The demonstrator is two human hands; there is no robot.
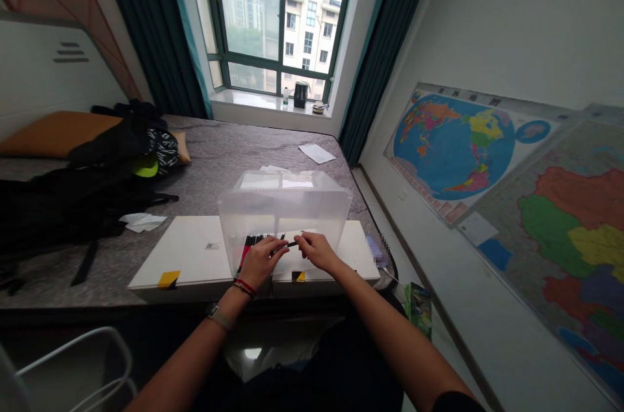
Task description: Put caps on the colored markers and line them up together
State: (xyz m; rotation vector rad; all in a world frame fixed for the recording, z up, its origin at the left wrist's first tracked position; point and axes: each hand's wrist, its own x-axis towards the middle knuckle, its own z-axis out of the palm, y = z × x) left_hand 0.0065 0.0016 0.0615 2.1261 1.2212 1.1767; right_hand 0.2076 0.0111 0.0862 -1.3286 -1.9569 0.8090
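Note:
Between my two hands a thin black pen (292,244) lies roughly level. My left hand (262,260) pinches its left end, and my right hand (316,249) closes its fingertips on the right end. Just behind my left hand, several pens (249,241) with black and red parts lie side by side in a row. They rest inside a clear plastic bin (312,209) that appears tipped on its side, its opening toward me. Part of the row is hidden by my left hand.
Two flat white boxes (190,246) with yellow-black tabs lie under the bin on a grey mattress (209,152). Black bags (112,165) and a crumpled tissue (143,221) are at left. A paper sheet (316,153) lies behind; wall maps (453,139) hang at right.

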